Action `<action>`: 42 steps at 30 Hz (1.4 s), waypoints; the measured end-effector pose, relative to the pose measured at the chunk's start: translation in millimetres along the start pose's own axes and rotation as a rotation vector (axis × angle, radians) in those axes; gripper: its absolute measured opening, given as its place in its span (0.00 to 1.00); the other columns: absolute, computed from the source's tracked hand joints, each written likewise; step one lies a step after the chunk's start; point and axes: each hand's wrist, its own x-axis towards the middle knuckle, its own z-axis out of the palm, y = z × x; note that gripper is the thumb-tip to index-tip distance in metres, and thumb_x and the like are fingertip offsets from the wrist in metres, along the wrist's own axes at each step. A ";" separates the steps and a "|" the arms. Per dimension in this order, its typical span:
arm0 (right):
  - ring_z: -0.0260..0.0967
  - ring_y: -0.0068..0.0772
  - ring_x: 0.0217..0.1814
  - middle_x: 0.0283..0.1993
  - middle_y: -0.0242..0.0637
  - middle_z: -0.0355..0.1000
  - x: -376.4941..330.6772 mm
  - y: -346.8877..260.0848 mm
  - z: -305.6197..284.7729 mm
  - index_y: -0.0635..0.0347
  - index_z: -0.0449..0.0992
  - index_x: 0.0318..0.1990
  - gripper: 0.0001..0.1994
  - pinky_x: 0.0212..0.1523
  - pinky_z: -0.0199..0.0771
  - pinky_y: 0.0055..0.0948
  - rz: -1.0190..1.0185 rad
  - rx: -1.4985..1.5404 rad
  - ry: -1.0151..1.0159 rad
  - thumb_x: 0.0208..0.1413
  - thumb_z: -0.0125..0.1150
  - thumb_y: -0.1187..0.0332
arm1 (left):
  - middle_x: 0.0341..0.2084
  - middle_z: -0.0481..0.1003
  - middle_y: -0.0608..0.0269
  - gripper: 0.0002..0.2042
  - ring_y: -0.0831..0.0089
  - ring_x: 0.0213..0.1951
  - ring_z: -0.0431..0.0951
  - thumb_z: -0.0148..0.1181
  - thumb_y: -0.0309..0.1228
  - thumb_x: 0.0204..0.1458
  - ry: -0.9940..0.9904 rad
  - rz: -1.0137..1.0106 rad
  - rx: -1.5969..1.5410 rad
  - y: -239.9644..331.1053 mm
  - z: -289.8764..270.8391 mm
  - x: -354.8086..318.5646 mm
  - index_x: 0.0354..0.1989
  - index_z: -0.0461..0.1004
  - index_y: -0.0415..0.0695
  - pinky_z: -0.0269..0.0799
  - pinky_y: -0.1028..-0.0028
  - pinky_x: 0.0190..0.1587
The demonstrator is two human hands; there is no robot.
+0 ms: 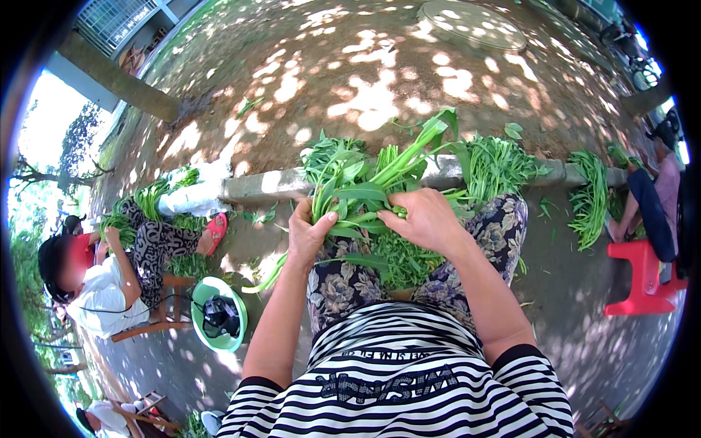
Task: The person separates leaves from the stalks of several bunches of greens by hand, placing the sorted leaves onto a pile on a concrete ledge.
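Note:
My left hand (310,230) is closed round a bunch of leafy water spinach (347,179), its thumb across the stems. Just to the right, my right hand (423,219) pinches water spinach stems (394,166) that slant up and away over the kerb. Long leaves lie between the two hands. Below them, between my knees, a loose heap of greens (405,264) lies on the ground. Beyond my hands, one pile of greens (334,155) sits at the kerb on the left and another pile (500,166) on the right.
A low stone kerb (266,184) crosses in front of me. At left, a seated person (109,296) handles greens beside a green basin (242,310) holding a black bag (220,316). At right are a red plastic stool (634,274), more greens (590,197) and another person (666,182).

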 end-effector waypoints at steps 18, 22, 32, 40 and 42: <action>0.71 0.37 0.20 0.22 0.42 0.73 -29.3 3.9 -18.8 0.54 0.77 0.33 0.11 0.24 0.70 0.31 -0.080 0.251 0.463 0.49 0.56 0.59 | 0.28 0.75 0.68 0.09 0.85 0.28 0.71 0.56 0.31 0.53 0.107 -0.015 -0.178 -3.6 -0.2 6.9 0.37 0.72 0.38 0.66 0.83 0.31; 0.71 0.39 0.22 0.23 0.41 0.73 -6.3 1.6 -33.4 0.55 0.77 0.32 0.09 0.25 0.70 0.34 -0.078 0.026 0.220 0.49 0.55 0.62 | 0.29 0.75 0.68 0.08 0.85 0.28 0.70 0.55 0.30 0.54 0.089 -0.047 -0.177 -3.9 -2.1 7.0 0.37 0.72 0.38 0.66 0.83 0.32; 0.71 0.46 0.27 0.21 0.44 0.71 23.1 0.4 4.3 0.52 0.75 0.40 0.12 0.30 0.70 0.42 -0.243 -0.078 0.075 0.48 0.54 0.64 | 0.28 0.74 0.69 0.09 0.85 0.28 0.70 0.54 0.32 0.54 0.062 -0.063 -0.175 -5.5 -4.3 8.0 0.36 0.73 0.39 0.65 0.83 0.33; 0.71 0.43 0.25 0.20 0.42 0.71 29.6 -8.3 8.7 0.51 0.74 0.40 0.11 0.28 0.71 0.39 -0.234 0.080 0.217 0.48 0.55 0.65 | 0.30 0.74 0.69 0.10 0.84 0.31 0.70 0.52 0.33 0.55 0.057 -0.067 -0.194 -5.1 -5.0 8.4 0.37 0.73 0.39 0.66 0.81 0.35; 0.71 0.41 0.24 0.20 0.41 0.71 30.5 -9.1 11.3 0.53 0.73 0.40 0.11 0.27 0.71 0.38 -0.279 -0.012 0.278 0.48 0.55 0.65 | 0.30 0.74 0.69 0.10 0.84 0.31 0.70 0.52 0.33 0.55 0.049 -0.068 -0.199 -3.6 -4.2 8.3 0.38 0.73 0.39 0.66 0.81 0.36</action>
